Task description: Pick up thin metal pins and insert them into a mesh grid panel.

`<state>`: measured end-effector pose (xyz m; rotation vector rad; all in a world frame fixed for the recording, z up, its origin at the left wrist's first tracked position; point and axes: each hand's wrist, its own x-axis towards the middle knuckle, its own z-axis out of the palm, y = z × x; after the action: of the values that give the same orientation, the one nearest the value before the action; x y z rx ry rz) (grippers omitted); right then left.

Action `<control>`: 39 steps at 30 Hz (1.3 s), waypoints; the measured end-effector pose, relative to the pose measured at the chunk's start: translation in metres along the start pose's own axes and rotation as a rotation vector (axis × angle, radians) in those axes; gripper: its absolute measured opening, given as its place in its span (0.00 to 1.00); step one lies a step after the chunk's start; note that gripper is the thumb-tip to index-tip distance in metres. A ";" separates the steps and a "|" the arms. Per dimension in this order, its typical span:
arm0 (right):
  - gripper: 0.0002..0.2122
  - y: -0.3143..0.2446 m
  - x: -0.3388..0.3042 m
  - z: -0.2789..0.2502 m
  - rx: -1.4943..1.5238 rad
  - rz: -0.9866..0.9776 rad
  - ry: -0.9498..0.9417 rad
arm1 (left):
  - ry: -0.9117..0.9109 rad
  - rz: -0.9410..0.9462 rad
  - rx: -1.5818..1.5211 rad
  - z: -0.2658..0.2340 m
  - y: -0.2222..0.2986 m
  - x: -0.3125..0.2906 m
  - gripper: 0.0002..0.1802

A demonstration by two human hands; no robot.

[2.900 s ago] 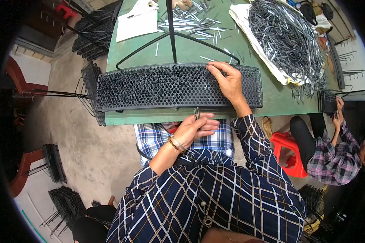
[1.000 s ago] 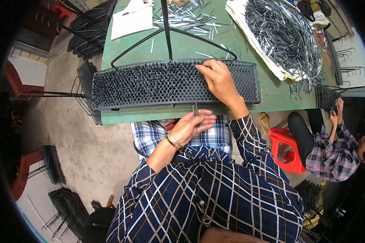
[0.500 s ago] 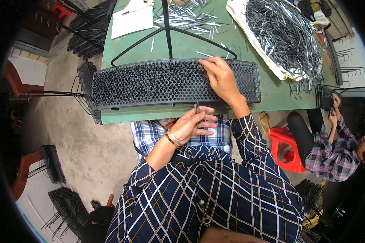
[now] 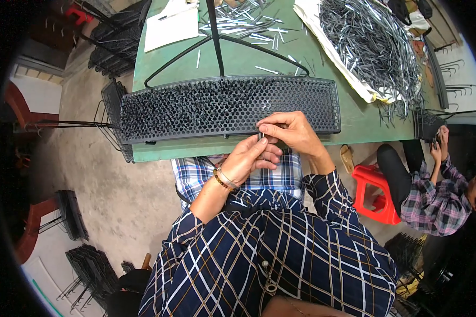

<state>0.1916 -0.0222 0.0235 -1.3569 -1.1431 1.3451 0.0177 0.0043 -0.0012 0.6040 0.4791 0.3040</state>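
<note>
Left hand (image 4: 242, 161) clamps thin rods (image 4: 261, 136) — right hand (image 4: 297, 135) pinches their tops — white paper (image 4: 170, 33) unreadable.

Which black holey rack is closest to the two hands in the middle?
The long black perforated rack on the green tabletop by the left hand and right hand; other black racks are farther out.

Room around the black perforated rack (image 4: 230, 108)
Green tabletop (image 4: 375, 126) lies open off the rack's right end, giving a hand passage there; beyond its far edge, an upright black rod (image 4: 217, 47) with slanting braces blocks the middle, and a white sack (image 4: 316, 26) bulges past its far right corner. The left hand (image 4: 243, 159) and right hand (image 4: 295, 133) crowd its near edge, right of middle.
</note>
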 end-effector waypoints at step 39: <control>0.10 0.000 0.005 -0.001 0.022 -0.020 0.239 | 0.361 0.266 0.049 -0.001 -0.018 0.010 0.14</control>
<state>0.1924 -0.0175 0.0225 -1.4424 -0.9754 1.1426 0.0278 -0.0054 -0.0167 0.6646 0.7555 0.6628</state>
